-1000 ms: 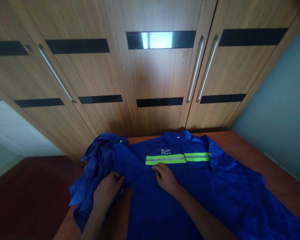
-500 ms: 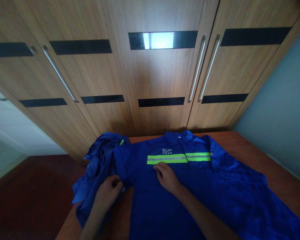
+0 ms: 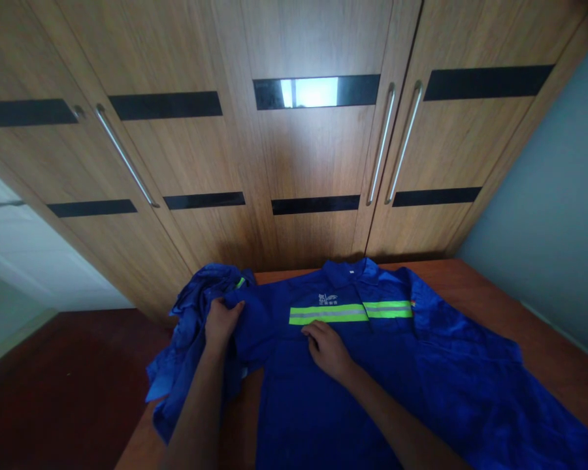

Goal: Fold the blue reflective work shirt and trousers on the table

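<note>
Head view. Left hand (image 3: pixel 220 321) is closed on a fold of the blue work jacket (image 3: pixel 353 365) at its shoulder, fingers curled into the cloth. Right hand (image 3: pixel 327 349) lies flat and open on the jacket's chest, just below the reflective stripe (image 3: pixel 350 313), gripping nothing.

Jacket is spread front-up on the worktop (image 3: pixel 509 307), collar toward the wardrobe (image 3: pixel 294 150). Its far sleeve, on the left-hand side, is bunched in a heap (image 3: pixel 191 326) that overhangs the worktop's edge above the dark floor (image 3: pixel 53 391). On the right-hand side the cloth spreads wide and rumpled; beyond it a bare strip of worktop runs along toward the grey wall (image 3: pixel 563 215).

Wardrobe doors stand shut directly behind the jacket's collar, touching or nearly touching the worktop's far edge; long bar handles (image 3: pixel 394 143) hang above it. Room behind the jacket is therefore closed off.
</note>
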The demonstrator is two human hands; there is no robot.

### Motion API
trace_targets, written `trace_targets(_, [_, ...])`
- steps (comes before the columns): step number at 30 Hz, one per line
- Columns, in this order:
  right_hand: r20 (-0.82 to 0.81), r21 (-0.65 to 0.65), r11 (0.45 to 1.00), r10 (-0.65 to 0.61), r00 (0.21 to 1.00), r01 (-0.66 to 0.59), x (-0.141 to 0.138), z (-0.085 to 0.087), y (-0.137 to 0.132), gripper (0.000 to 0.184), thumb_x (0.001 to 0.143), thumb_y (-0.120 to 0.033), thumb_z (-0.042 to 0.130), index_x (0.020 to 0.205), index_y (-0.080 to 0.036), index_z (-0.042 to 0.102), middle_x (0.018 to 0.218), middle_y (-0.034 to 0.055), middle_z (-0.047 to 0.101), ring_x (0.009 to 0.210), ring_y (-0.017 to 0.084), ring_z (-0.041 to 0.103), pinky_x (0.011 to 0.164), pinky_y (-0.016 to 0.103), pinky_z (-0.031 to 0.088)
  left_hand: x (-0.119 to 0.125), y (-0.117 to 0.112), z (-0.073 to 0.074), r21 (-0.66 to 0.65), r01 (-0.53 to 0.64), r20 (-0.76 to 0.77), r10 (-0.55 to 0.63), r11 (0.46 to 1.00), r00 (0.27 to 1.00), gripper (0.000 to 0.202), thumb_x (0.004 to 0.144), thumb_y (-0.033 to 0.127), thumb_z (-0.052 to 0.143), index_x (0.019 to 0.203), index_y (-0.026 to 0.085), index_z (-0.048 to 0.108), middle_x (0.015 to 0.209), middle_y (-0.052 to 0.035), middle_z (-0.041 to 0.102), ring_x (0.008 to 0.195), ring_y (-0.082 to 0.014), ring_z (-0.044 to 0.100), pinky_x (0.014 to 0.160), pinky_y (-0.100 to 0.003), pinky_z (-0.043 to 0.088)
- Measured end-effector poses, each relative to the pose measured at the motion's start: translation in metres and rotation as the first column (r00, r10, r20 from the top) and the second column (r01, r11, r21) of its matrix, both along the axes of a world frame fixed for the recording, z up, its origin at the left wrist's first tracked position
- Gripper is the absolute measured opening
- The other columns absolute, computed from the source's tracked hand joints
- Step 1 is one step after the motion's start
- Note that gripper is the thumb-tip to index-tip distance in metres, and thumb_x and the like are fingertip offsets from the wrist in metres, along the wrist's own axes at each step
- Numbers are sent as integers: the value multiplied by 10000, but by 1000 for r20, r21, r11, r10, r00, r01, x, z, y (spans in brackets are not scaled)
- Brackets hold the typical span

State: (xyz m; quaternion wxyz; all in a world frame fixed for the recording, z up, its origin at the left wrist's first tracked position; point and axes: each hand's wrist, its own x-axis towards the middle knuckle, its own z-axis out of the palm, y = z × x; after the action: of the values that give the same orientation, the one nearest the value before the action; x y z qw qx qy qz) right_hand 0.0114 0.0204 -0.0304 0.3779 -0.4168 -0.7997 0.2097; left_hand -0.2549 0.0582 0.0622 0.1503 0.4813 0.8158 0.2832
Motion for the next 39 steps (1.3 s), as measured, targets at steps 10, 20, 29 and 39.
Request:
trace_targets(10, [-27, -33, 999, -4, 1000, 3, 1, 2, 0, 381, 749, 38, 476, 987, -204, 648, 943, 45, 641, 925, 180, 593, 865, 316, 488, -13, 15, 9, 181, 83, 265, -130, 980, 956, 296, 745, 418, 625, 838, 145, 691, 822, -84, 744, 770, -256, 695, 676, -319, 538])
trace_targets(20, [173, -11, 1000, -26, 985, 28, -24, 34, 15, 332, 841, -130, 517, 1134, -212, 651, 1182, 77, 631, 1141, 222, 533, 1015, 372, 398, -18, 29, -4, 280, 114, 311, -202, 953, 929, 472, 716, 484, 656, 1033, 135, 665, 1074, -128, 711, 1013, -306, 658, 857, -405, 534])
trace_targets(29, [377, -12, 993, -102, 921, 115, -60, 20, 0, 476, 928, -351, 433, 1365, -167, 480, 1507, 139, 357, 1401, 321, 265, 1138, 533, 149, -3, -19, -7, 221, 328, 263, -380, 918, 887, 1061, 717, 319, 751, 1520, 229, 63, 1274, -146, 611, 1124, -274, 625, 975, -423, 490])
trace_targets(39, [-172, -359, 933, -98, 980, 31, -45, 16, 29, 460, 787, -275, 584, 1239, -191, 588, 1350, 122, 556, 1301, 282, 445, 1111, 481, 263, 65, -44, 6, 378, 397, 127, -471, 837, 873, 360, 842, 204, 533, 1196, 169, 581, 1132, -94, 681, 1032, -230, 647, 937, -385, 500])
